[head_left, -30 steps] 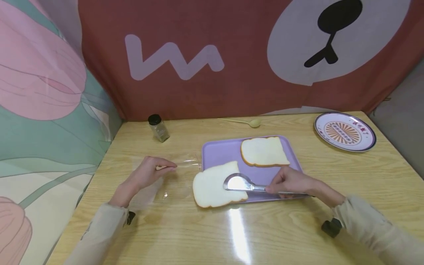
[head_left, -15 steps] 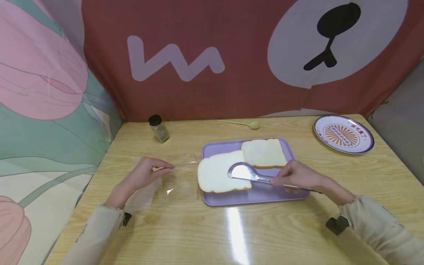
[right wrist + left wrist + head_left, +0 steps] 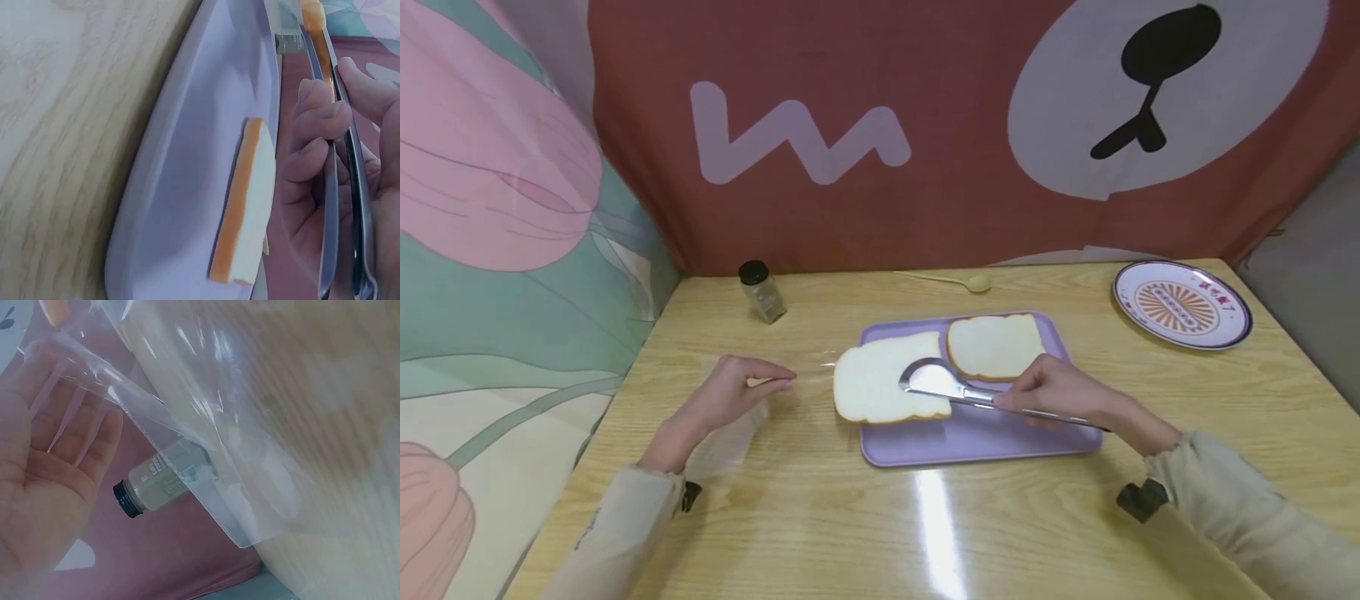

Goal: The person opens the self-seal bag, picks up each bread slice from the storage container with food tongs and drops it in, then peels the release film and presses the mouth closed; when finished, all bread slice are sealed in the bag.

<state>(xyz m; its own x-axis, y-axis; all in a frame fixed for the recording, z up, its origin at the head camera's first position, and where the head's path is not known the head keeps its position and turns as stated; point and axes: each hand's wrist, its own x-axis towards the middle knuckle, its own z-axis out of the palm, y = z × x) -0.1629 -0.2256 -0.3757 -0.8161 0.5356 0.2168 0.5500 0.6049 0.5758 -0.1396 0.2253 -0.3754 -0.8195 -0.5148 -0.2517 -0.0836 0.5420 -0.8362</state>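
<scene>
My right hand (image 3: 1056,390) grips metal tongs (image 3: 973,395), fingers curled round both arms in the right wrist view. A white bread slice (image 3: 876,379) with a brown crust is held in the tongs' round end, over the left side of the lilac tray (image 3: 992,442). Another bread slice (image 3: 1000,346) lies at the tray's back right. My left hand (image 3: 726,396) pinches the edge of a clear plastic bag (image 3: 187,394) between thumb and fingertips, left of the tray. The bag's near end overlaps the held slice's left edge in the head view.
Behind the left hand stands a small glass jar (image 3: 764,296) with a black lid. A pale yellow spoon (image 3: 973,282) lies behind the tray. At the back right is a patterned round plate (image 3: 1183,304) near the table edge. Fabric walls border the table (image 3: 820,533).
The tongs lift the bread slice away from the tray's front left corner, then carry it left toward the bag. The left hand stays nearly in place, still pinching the bag.
</scene>
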